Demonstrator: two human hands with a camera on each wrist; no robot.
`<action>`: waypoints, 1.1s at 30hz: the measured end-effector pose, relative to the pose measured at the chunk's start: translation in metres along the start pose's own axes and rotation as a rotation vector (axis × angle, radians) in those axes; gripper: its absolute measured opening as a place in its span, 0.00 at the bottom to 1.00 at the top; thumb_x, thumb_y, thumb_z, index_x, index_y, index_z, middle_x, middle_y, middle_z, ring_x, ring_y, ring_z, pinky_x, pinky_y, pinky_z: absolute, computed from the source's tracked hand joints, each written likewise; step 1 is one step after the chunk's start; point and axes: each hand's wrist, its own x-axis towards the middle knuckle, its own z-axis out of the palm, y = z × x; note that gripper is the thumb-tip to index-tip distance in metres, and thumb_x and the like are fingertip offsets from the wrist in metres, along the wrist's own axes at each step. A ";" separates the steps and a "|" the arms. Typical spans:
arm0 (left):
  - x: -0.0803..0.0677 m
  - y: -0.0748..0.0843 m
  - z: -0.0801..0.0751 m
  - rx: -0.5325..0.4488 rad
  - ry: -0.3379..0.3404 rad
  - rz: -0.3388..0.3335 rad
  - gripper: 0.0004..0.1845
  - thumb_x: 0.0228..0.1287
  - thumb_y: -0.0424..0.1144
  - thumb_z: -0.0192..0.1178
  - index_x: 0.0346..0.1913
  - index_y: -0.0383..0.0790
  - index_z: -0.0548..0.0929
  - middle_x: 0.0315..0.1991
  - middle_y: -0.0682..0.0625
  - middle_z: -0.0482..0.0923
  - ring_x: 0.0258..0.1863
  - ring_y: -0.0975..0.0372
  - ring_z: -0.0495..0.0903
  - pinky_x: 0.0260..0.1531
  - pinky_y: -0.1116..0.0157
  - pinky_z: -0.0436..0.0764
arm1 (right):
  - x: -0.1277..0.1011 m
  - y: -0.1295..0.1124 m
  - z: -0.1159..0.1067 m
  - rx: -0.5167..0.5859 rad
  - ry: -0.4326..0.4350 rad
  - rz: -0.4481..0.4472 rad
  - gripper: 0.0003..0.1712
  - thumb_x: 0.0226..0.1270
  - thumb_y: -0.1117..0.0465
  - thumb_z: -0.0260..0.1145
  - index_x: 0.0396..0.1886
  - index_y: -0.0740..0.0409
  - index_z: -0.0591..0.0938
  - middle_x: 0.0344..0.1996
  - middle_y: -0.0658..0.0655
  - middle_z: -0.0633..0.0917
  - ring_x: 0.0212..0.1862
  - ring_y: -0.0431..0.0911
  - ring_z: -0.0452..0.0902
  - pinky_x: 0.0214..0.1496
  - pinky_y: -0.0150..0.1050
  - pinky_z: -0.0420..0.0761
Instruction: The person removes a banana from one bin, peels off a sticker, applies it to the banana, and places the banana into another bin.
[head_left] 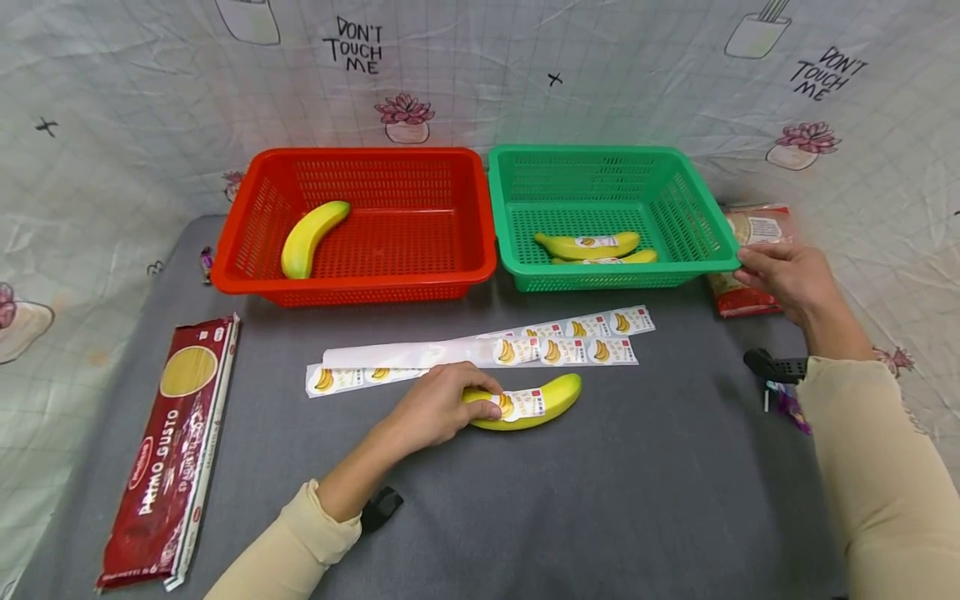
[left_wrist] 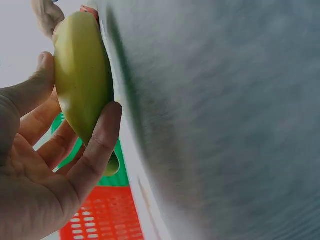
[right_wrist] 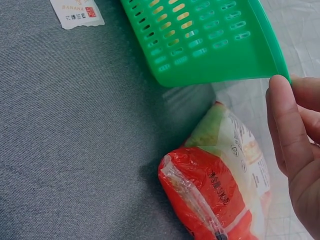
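Grey felt-like cloth [head_left: 615, 500] is covering the table, slightly fuzzy in the wrist views. A white printed sheet [head_left: 135, 125] is hanging all round as a backdrop, showing a grid, potted plants and the words "DON'T TOUCH ME".

The left hand [head_left: 438, 410] is lying over the stem end of a banana [head_left: 534, 406] at mid-table, fingers and thumb curling round it; the left wrist view is showing thumb and fingertip pinching the fruit against the cloth. A label is sitting on the banana's middle. Just behind it, two sticker strips [head_left: 558, 340] are lying flat, one partly peeled to bare white backing.

The right hand [head_left: 787, 279] is reaching to the near right corner of the green basket [head_left: 720, 225], fingers loosely bent; the right wrist view is showing a fingertip just at the rim. I cannot tell whether it is gripping the rim or only touching. Two labelled bananas are lying inside that basket.

The red basket [head_left: 247, 242] is standing touching the green one's left side, holding one unlabelled banana [head_left: 311, 237].

A spaghetti packet [head_left: 168, 454] is lying along the left edge of the cloth. A red and white food bag [right_wrist: 220, 185] is resting beside the green basket, under the right hand.
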 end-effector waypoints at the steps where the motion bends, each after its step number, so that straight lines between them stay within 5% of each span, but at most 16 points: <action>1: 0.000 0.001 -0.002 -0.001 -0.001 0.007 0.09 0.59 0.43 0.74 0.43 0.50 0.91 0.38 0.59 0.86 0.39 0.65 0.80 0.47 0.62 0.78 | -0.001 0.001 0.000 -0.002 0.004 0.002 0.10 0.69 0.60 0.69 0.29 0.42 0.91 0.27 0.44 0.88 0.29 0.35 0.87 0.37 0.27 0.85; 6: 0.006 0.013 -0.019 -0.017 0.001 0.053 0.11 0.59 0.43 0.75 0.45 0.50 0.91 0.40 0.58 0.87 0.41 0.65 0.81 0.49 0.62 0.79 | -0.007 0.006 0.001 0.012 0.017 -0.011 0.12 0.70 0.61 0.68 0.29 0.42 0.91 0.27 0.43 0.88 0.29 0.34 0.87 0.36 0.26 0.85; 11: 0.025 0.036 -0.057 -0.051 -0.016 0.061 0.12 0.61 0.44 0.74 0.47 0.49 0.90 0.42 0.56 0.87 0.43 0.62 0.79 0.45 0.63 0.79 | -0.011 0.008 0.007 -0.028 0.025 -0.032 0.13 0.71 0.61 0.67 0.28 0.39 0.90 0.27 0.42 0.87 0.29 0.33 0.87 0.36 0.26 0.85; 17: 0.071 0.073 -0.122 -0.014 -0.077 0.036 0.11 0.65 0.45 0.71 0.48 0.49 0.90 0.45 0.54 0.87 0.44 0.60 0.77 0.41 0.63 0.77 | -0.013 0.009 0.016 -0.064 0.020 -0.021 0.13 0.71 0.58 0.67 0.29 0.36 0.89 0.28 0.41 0.87 0.30 0.33 0.87 0.37 0.25 0.84; 21: 0.112 0.098 -0.151 0.013 -0.154 0.012 0.12 0.68 0.46 0.67 0.50 0.48 0.89 0.48 0.52 0.86 0.46 0.60 0.77 0.41 0.63 0.81 | -0.022 0.013 0.015 -0.110 0.046 -0.004 0.09 0.70 0.54 0.69 0.29 0.34 0.89 0.30 0.39 0.86 0.30 0.33 0.87 0.38 0.26 0.84; 28: 0.180 0.124 -0.157 0.064 -0.288 -0.042 0.18 0.71 0.49 0.64 0.59 0.47 0.86 0.51 0.52 0.85 0.45 0.61 0.80 0.45 0.62 0.86 | -0.037 0.018 0.020 -0.196 0.062 0.000 0.08 0.71 0.50 0.67 0.31 0.31 0.86 0.31 0.38 0.85 0.33 0.32 0.86 0.42 0.27 0.85; 33: 0.218 0.121 -0.150 0.018 -0.325 -0.126 0.20 0.72 0.48 0.62 0.63 0.49 0.84 0.51 0.54 0.81 0.46 0.63 0.79 0.53 0.60 0.85 | -0.042 0.020 0.032 -0.218 0.066 -0.001 0.04 0.73 0.51 0.65 0.38 0.38 0.85 0.32 0.39 0.85 0.33 0.32 0.86 0.44 0.27 0.85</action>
